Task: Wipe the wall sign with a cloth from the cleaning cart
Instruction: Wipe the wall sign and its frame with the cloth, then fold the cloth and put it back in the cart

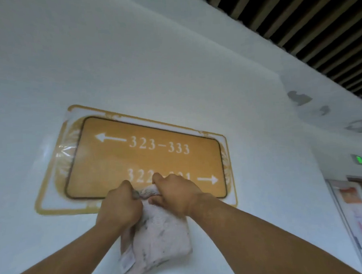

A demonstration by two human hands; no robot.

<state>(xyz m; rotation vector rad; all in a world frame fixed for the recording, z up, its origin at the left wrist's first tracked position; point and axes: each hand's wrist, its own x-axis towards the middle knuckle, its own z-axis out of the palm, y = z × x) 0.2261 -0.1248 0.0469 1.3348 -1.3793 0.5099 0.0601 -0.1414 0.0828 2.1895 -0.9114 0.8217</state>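
Low in middle of frame, left hand (121, 205) and right hand (174, 194) both grip top of white cloth (158, 238), fingers curled tight. Cloth hangs down. Hands sit at bottom edge of orange wall sign (143, 157), middle of frame.

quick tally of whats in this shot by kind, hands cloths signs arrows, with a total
hands: 2, left hand and right hand, both gripping the cloth
cloths: 1, white cloth
signs: 1, orange wall sign
arrows on the sign: 2, left arrow and right arrow
total: 6
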